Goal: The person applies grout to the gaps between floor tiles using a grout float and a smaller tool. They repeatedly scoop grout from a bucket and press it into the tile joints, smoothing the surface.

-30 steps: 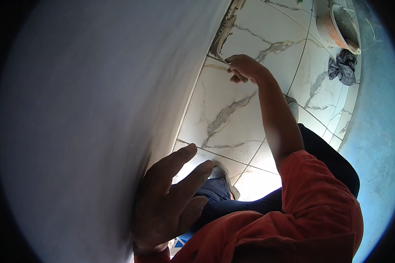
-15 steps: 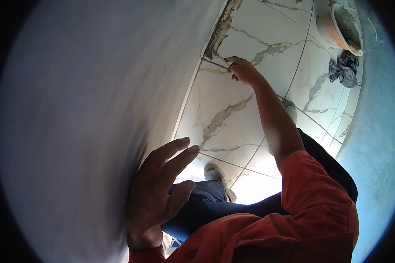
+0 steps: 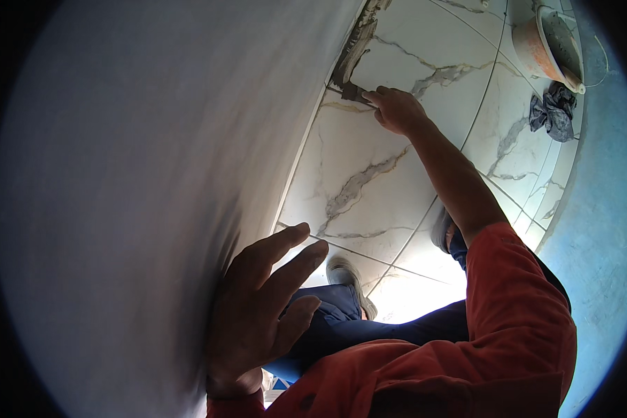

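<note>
Right hand's pinching a thin, flat, dark-bladed scraper up top, just right of centre; probably light and stiff, so hold it well back from the edge. Left hand, lower left of centre, is loosely spread, looks empty.

I see a loose red shirt, rumpled in soft folds, its right sleeve leaving the forearm uncovered, then dark navy trousers and, on the left foot, a round-toed greyish shoe
</note>
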Motion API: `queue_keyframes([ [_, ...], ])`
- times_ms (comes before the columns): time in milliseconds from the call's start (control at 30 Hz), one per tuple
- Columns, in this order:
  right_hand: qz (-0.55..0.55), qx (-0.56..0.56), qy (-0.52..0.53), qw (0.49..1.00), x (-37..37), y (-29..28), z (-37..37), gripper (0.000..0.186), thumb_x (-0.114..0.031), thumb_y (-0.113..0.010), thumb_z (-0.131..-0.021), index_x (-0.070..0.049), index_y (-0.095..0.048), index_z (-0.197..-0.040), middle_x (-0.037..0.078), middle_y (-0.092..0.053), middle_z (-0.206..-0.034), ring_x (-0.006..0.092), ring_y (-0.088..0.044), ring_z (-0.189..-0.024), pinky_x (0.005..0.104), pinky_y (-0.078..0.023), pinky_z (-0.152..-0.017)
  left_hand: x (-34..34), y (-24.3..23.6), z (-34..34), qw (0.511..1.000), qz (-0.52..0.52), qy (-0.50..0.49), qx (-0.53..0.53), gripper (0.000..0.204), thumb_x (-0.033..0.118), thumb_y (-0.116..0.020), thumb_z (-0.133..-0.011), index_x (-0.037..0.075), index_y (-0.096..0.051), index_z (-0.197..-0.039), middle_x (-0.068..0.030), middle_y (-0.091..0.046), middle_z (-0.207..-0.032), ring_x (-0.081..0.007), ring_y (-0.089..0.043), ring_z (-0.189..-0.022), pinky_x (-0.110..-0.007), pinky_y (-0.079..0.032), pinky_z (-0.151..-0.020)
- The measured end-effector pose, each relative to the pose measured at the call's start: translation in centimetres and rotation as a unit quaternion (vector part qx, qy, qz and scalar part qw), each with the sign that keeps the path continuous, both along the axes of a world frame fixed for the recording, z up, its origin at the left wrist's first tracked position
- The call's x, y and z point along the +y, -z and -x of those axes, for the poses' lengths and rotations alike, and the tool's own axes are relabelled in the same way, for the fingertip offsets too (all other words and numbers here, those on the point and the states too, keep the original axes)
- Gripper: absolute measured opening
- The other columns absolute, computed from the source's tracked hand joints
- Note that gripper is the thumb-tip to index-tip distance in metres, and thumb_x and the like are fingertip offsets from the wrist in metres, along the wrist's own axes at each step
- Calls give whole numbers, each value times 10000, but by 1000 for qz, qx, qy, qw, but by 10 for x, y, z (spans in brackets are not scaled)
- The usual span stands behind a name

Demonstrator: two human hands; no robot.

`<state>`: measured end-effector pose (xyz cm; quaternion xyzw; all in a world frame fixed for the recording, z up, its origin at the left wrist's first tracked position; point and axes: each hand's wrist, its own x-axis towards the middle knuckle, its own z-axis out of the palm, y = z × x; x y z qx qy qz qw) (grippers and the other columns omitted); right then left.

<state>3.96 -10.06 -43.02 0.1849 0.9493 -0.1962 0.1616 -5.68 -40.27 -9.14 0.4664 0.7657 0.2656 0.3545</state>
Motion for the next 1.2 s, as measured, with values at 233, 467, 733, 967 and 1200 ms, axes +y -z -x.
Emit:
queue_keyframes([
  [233, -25, -22, 2, 999, -6, 1, 14, 476, -167, -616, -946, -177, -569, -1420, 104, -644, -1200, 306, -668, -1102, 450, -551, -977, 0, 2, -2, 1000, -9, -19, 2, 477, 418, -642, -980, 49, -678, -1281, -201, -629, -1343, -365, -626, -1215, -454, -503, -1020],
  [467, -40, -16, -12, 999, -8, 1, 33, 432, -117, -563, -944, -142, -607, -1373, 112, -657, -1182, 300, -671, -1105, 440, -560, -950, 2, 4, -3, 999, -28, -26, 18, 488, 450, -651, -974, 23, -705, -1204, -218, -664, -1281, -378, -655, -1180, -457, -526, -985],
  [733, -41, 18, -54, 998, -8, -13, 32, 424, -144, -603, -939, -147, -607, -1363, 101, -667, -1168, 288, -682, -1085, 437, -573, -929, -3, 2, -3, 1000, -13, -28, -3, 467, 414, -647, -981, 65, -670, -1291, -202, -626, -1342, -365, -625, -1213, -454, -508, -1008],
  [967, -18, -4, -3, 1000, 14, -37, 9, 376, -153, -610, -943, -160, -642, -1317, 94, -672, -1179, 304, -679, -1092, 448, -568, -942, -3, 0, 0, 999, 4, -16, -32, 480, 369, -648, -985, 112, -633, -1390, -182, -591, -1398, -352, -590, -1262, -451, -477, -1053],
  [1200, -29, -59, 4, 998, 13, -30, 12, 357, -112, -556, -946, -134, -657, -1288, 115, -679, -1158, 325, -687, -1084, 465, -562, -949, -3, 3, -2, 999, 1, -20, -31, 483, 391, -643, -987, 107, -645, -1377, -185, -598, -1391, -350, -597, -1252, -448, -479, -1051],
])
